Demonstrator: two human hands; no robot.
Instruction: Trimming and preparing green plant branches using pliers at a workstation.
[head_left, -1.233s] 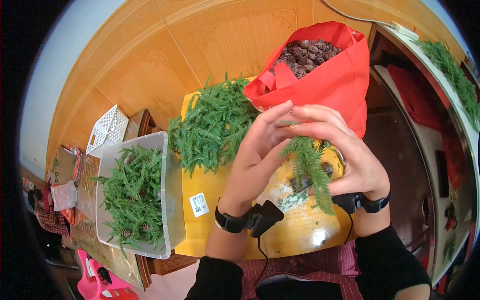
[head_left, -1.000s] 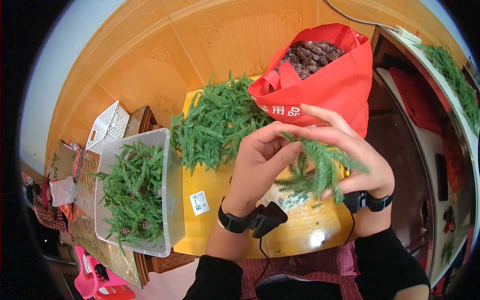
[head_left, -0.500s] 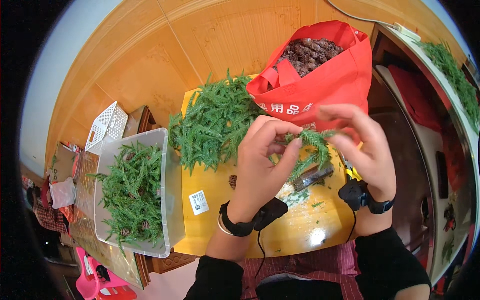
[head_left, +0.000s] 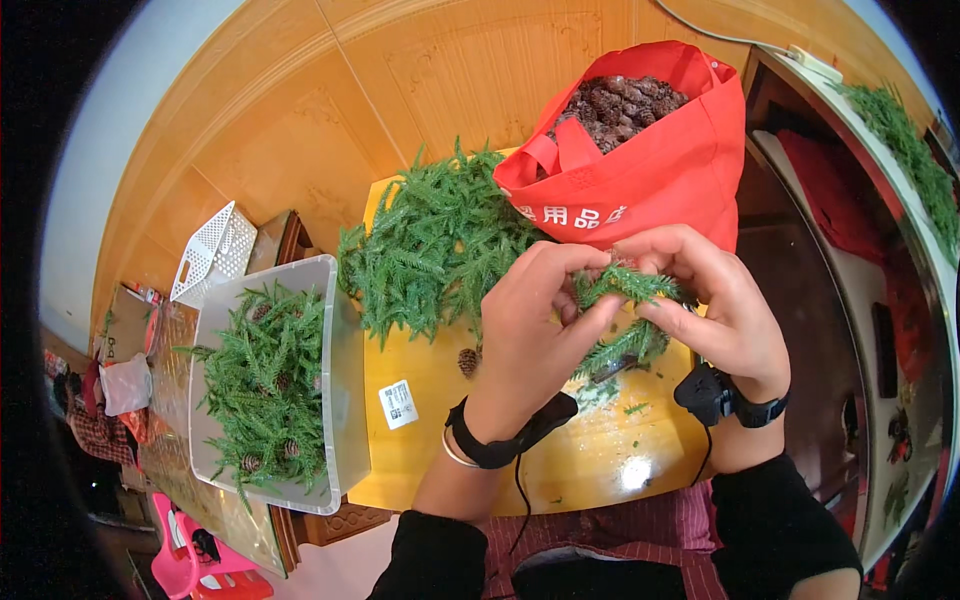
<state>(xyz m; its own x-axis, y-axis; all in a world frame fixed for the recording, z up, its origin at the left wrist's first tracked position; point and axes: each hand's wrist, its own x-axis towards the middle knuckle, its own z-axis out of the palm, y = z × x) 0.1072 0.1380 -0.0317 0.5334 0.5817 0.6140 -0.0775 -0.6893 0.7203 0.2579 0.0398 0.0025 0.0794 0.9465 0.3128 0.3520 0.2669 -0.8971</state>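
Listing of items on and around the yellow table [head_left: 450, 480]:

- Green sprig [head_left: 632, 284]: one, bent, raised over the table's right half. Left hand [head_left: 535, 320] pinches its left end between thumb and fingers; right hand [head_left: 722, 312] pinches the other, apparently so both ends stay steady and in sight.
- Sprig pile [head_left: 430, 245]: loose, at the far left corner, seemingly within the left hand's reach.
- Red bag [head_left: 650, 190]: at the far right corner, mouth open on pine cones [head_left: 622, 105], presumably for easy access.
- Loose cone [head_left: 467, 362]: one, beside the left wrist.
- Clear bin [head_left: 347, 390]: at the left edge, holding coned sprigs [head_left: 265, 375], its walls likely containing them.
- White label [head_left: 398, 405]: flat, near the left edge.
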